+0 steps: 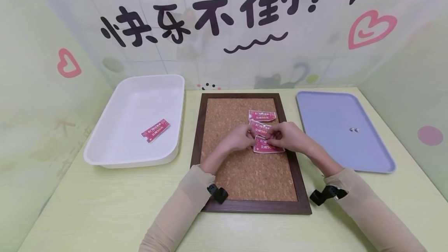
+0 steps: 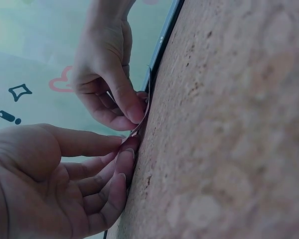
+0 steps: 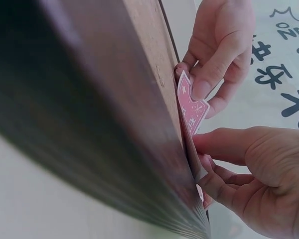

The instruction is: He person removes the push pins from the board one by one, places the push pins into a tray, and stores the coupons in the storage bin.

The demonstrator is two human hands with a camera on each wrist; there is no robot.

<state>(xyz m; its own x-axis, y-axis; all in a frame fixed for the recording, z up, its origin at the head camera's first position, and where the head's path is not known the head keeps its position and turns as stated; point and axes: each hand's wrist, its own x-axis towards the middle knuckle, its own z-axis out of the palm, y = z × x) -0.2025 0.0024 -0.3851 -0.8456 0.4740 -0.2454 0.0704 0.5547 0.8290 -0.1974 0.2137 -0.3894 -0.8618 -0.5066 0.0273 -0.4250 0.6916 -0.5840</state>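
Note:
Three pink paper coupons lie in a column on the cork board [image 1: 224, 166], near its right side. Both hands are at the middle coupon [image 1: 259, 128], just above the lower coupon [image 1: 268, 147]. My left hand [image 1: 239, 137] pinches the middle coupon's left end between thumb and fingers. From the other side, my right hand [image 1: 290, 137] pinches its right end. The coupon [image 3: 192, 109] bends slightly off the cork in the right wrist view. Above it lies the top coupon [image 1: 261, 116], a small shiny spot at its upper edge. Fingertips hide parts of the two lower coupons.
On the left stands a white tray [image 1: 105, 143] with one pink coupon [image 1: 156, 130] inside. A blue tray [image 1: 336, 116] on the right carries small silver pins [image 1: 354, 130]. A dark wooden frame [image 1: 255, 207] borders the cork. A printed wall rises behind.

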